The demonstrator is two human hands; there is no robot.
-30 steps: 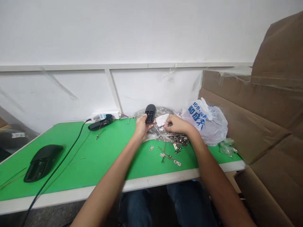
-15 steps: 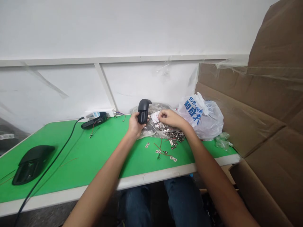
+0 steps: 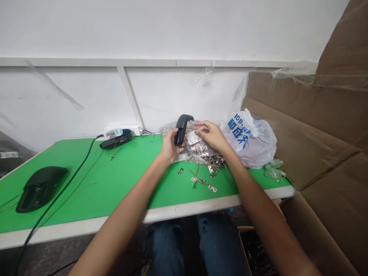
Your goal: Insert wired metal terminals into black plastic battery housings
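My left hand grips a small black plastic housing and holds it upright above the far part of the green table. My right hand hovers just to its right with the fingers pinched together near the housing's top; what they hold is too small to make out. Under both hands lies a clear plastic bag of small metal parts. Loose metal contacts with thin red wires lie scattered in front of the bag.
A second black housing lies at the table's left. A black cable runs to a white power strip with a black tool beside it. A white printed bag and cardboard boxes stand at the right.
My left hand has lifted and turned the black housing upright. My right hand rose from the bag of parts toward the housing's top. The view shifted slightly.
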